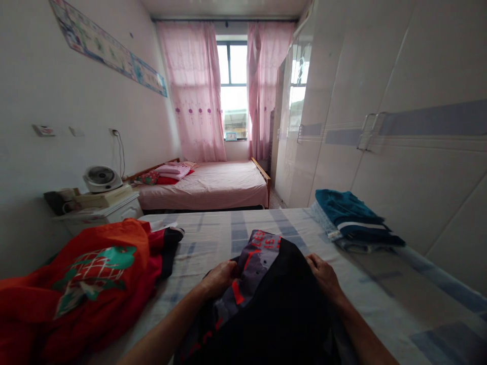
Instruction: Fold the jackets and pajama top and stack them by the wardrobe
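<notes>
A black garment [281, 304] with a grey panel and red lettering hangs bunched in front of me, above the near bed [213, 228]. My left hand [222, 279] is closed on its left edge, beside the grey printed part. On the opposite side, my right hand [321, 274] pinches the black cloth at its upper right edge. The garment's lower part runs out of view at the bottom, and its exact kind cannot be made out. To the left lies a heap of orange and red clothes [125, 274] with a green print.
Folded clothes [353, 218], blue and dark, are stacked on the bed's right side. A white cabinet [125, 208] with a small fan [102, 177] stands at the left. Behind is a second bed [220, 185] with pink bedding. White wardrobes [357, 101] line the right wall.
</notes>
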Demonstrator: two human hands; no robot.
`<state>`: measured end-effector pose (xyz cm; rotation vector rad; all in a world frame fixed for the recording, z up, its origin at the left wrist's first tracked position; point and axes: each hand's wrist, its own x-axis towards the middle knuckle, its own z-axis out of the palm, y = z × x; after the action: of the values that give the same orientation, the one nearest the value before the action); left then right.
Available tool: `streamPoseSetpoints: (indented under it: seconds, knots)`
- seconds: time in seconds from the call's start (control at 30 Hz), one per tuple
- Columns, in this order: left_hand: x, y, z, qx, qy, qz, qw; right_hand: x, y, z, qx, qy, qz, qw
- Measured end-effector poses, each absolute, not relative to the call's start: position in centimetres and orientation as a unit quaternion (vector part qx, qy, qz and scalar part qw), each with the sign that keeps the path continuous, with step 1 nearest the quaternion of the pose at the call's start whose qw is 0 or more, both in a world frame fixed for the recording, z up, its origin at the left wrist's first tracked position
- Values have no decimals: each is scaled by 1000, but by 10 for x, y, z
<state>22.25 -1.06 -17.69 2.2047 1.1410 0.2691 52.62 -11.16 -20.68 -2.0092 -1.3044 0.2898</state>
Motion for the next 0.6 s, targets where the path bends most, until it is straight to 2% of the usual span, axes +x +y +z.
streamPoseSetpoints:
  seconds: [0.13, 0.3, 0.6]
  knots:
    - [228, -15, -174, 847, 430, 109, 293, 526, -111, -206, -778, -505, 115, 355]
    - [227, -18, -152, 824, 458, 188, 275, 527, -111, -208, -777, -506, 118, 355]
    - [224, 13, -62, 715, 465, 407, 325, 526, -110, -210, -779, -501, 107, 362]
